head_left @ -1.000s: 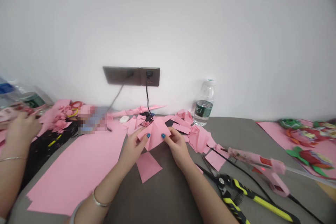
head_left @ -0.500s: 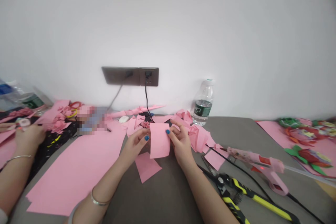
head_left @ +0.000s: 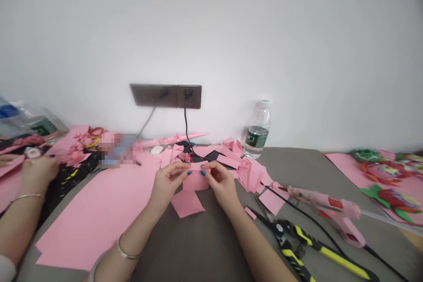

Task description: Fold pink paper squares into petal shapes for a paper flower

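Both hands pinch the top edge of a small pink paper piece (head_left: 195,180), one at each end. My left hand (head_left: 169,181) is closed on its left corner, thumb and forefinger pressed together. At the right corner, my right hand (head_left: 224,184) grips in the same way. The paper's upper strip looks bent or folded between the fingertips, and its lower part hangs towards me. Just below it, another pink paper square (head_left: 187,205) lies on the grey table (head_left: 194,251).
Large pink sheets (head_left: 99,211) lie left, beside a co-worker's hand (head_left: 39,172). Pink scraps and folded pieces (head_left: 251,174) lie behind my hands. A water bottle (head_left: 257,134) stands by the wall. To the right are black-and-yellow scissors (head_left: 280,229), a glue gun (head_left: 330,213) and paper flowers (head_left: 396,198).
Earlier the paper piece was held upright by its sides. Now both hands have moved to its top edge, fingertips closer together, and the piece looks shorter and tilted.
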`<state>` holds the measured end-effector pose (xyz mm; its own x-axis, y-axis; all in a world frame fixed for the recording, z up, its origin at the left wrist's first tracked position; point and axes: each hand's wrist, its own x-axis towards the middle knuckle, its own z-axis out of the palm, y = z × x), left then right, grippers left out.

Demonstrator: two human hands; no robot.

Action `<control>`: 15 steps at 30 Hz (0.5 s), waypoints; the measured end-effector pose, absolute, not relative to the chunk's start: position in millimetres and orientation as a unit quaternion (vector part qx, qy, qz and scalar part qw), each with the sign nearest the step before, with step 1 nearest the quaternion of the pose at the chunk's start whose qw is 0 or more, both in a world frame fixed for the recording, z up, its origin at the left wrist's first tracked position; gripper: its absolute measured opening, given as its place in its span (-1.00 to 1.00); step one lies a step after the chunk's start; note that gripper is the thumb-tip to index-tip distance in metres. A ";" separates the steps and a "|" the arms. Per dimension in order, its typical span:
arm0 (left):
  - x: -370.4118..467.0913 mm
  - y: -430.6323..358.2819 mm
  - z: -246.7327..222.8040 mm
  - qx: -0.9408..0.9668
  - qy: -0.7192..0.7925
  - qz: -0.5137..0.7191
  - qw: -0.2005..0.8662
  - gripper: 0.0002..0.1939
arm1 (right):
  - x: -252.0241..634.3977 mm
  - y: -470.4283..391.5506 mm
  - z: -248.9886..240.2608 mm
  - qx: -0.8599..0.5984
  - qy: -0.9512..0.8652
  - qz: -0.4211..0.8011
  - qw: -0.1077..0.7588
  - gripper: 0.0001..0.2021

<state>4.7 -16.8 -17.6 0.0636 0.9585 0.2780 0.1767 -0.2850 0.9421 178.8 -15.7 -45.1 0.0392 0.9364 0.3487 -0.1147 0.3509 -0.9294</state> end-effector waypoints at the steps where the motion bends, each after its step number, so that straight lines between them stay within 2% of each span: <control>1: 4.5 -16.4 -18.0 0.627 0.452 0.511 0.376 -0.87 | 179.0 -15.3 -45.5 -0.380 -0.548 0.419 0.617 -0.93; 8: 2.8 -13.3 -17.9 0.723 0.406 0.517 0.214 -0.90 | 180.6 -17.7 -39.7 -0.391 -0.606 0.289 0.630 -0.93; 15: 4.4 -17.4 -14.8 0.749 0.382 0.494 0.222 -0.90 | 177.2 -26.0 -30.8 -0.424 -0.666 0.208 0.578 -0.86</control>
<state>4.4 -17.4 -14.8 0.2194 0.7912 0.5708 0.3534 -0.6098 0.7094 177.2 -26.0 -30.8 0.0271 0.8044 0.5935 0.3238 0.5546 -0.7665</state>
